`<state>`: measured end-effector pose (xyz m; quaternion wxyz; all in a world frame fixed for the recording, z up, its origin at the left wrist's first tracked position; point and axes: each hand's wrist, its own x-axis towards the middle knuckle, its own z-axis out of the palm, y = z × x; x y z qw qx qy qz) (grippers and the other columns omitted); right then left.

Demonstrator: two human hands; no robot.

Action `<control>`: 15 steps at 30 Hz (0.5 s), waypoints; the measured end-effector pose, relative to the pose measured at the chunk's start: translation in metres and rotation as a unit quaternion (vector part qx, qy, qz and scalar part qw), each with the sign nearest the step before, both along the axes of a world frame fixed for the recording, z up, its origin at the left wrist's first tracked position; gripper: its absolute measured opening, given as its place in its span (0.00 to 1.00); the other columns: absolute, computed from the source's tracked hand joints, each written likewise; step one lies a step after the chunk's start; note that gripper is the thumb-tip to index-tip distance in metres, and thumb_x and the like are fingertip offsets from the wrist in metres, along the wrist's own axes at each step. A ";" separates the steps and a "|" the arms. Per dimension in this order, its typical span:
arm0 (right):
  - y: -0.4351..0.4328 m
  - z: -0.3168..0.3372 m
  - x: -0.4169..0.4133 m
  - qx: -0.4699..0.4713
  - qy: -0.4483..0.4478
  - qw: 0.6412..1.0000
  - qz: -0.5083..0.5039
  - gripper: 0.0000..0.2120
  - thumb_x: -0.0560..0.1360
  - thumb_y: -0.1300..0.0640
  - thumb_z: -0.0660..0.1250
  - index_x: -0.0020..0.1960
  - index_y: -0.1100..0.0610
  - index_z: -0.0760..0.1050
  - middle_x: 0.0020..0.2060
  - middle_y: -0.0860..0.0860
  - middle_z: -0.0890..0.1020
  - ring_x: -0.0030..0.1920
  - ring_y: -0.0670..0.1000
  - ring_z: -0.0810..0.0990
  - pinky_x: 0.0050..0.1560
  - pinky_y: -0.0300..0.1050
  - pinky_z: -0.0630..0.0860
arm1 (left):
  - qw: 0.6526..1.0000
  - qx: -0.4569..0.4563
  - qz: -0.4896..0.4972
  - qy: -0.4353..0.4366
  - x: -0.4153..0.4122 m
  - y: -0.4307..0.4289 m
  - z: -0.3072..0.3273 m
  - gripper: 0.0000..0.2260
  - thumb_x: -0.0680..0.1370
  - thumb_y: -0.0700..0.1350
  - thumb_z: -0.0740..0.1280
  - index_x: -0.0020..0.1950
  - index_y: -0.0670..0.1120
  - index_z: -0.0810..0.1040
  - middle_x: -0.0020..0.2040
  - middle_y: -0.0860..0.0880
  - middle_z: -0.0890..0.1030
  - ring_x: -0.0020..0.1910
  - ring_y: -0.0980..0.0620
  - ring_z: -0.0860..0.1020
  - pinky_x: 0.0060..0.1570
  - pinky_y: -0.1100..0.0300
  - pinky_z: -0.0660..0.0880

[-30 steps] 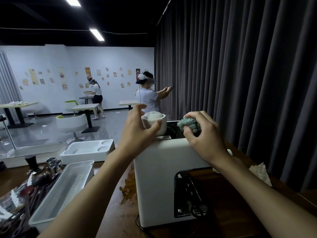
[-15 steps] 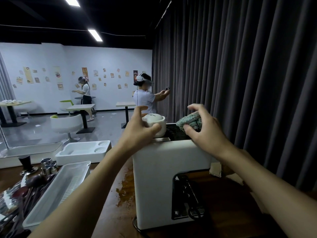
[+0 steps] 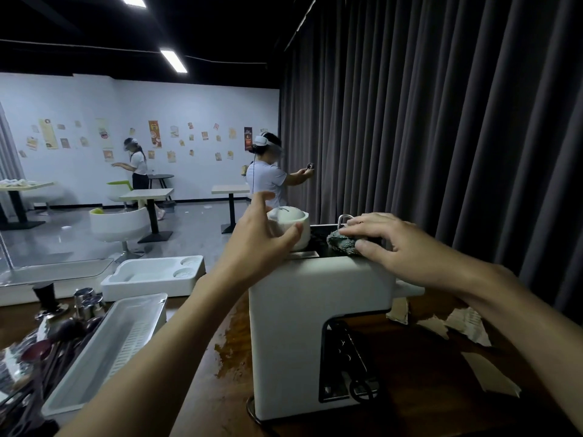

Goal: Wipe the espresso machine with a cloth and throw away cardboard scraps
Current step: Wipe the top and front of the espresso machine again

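Two hands work atop the espresso machine (image 3: 290, 326): the left hand (image 3: 258, 244) grips the white cup (image 3: 299, 222), and the right hand (image 3: 397, 244) presses the cloth (image 3: 342, 242) flat beside it. I'd lift the cup clear and wipe beneath. Cardboard scraps (image 3: 467, 323) wait on the tabletop (image 3: 426, 389).

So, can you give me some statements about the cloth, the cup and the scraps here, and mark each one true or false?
1. The right hand presses the cloth on top of the espresso machine. True.
2. Cardboard scraps lie on the table to the right of the machine. True.
3. The white cup is on the table beside the machine. False: it is on top of the machine, with the left hand round it.
4. The curtain behind the machine is white. False: the curtain is dark grey.
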<state>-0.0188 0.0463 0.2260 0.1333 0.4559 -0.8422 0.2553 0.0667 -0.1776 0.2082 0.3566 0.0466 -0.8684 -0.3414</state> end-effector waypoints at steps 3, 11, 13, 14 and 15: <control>0.000 0.003 0.003 0.033 0.011 0.999 0.005 0.17 0.78 0.49 0.64 0.66 0.39 0.73 0.68 0.38 0.71 0.69 0.37 0.62 0.72 0.56 0.58 | 0.998 -0.044 0.027 -0.025 -0.003 0.006 -0.004 0.25 0.74 0.58 0.67 0.67 0.51 0.66 0.63 0.48 0.73 0.57 0.46 0.74 0.56 0.49 0.73; -0.021 0.009 -0.010 0.092 0.094 0.990 -0.046 0.14 0.79 0.43 0.61 0.64 0.37 0.74 0.61 0.33 0.73 0.59 0.36 0.59 0.62 0.46 0.54 | 0.996 -0.080 0.020 -0.043 -0.002 0.003 -0.004 0.27 0.69 0.60 0.68 0.63 0.53 0.65 0.60 0.52 0.70 0.57 0.48 0.72 0.58 0.44 0.73; -0.028 0.013 -0.014 0.122 0.105 0.986 -0.055 0.15 0.80 0.42 0.60 0.66 0.38 0.73 0.64 0.37 0.73 0.64 0.42 0.61 0.62 0.46 0.54 | 0.997 -0.070 0.031 -0.027 -0.005 0.004 -0.005 0.24 0.72 0.59 0.71 0.63 0.52 0.68 0.60 0.51 0.71 0.59 0.47 0.72 0.60 0.46 0.72; -0.030 0.015 -0.015 0.138 0.112 0.982 -0.057 0.16 0.80 0.42 0.59 0.66 0.39 0.73 0.66 0.39 0.72 0.66 0.44 0.62 0.63 0.46 0.54 | 0.998 -0.054 0.039 -0.014 -0.006 0.004 -0.005 0.23 0.74 0.59 0.71 0.63 0.52 0.69 0.60 0.51 0.71 0.60 0.47 0.72 0.59 0.50 0.71; -0.029 0.016 -0.015 0.151 0.115 0.980 -0.058 0.16 0.80 0.43 0.59 0.67 0.39 0.73 0.68 0.40 0.69 0.66 0.45 0.63 0.64 0.46 0.53 | 0.998 -0.039 0.044 -0.004 -0.006 0.004 -0.006 0.22 0.74 0.58 0.71 0.64 0.52 0.71 0.60 0.51 0.70 0.60 0.48 0.72 0.57 0.55 0.70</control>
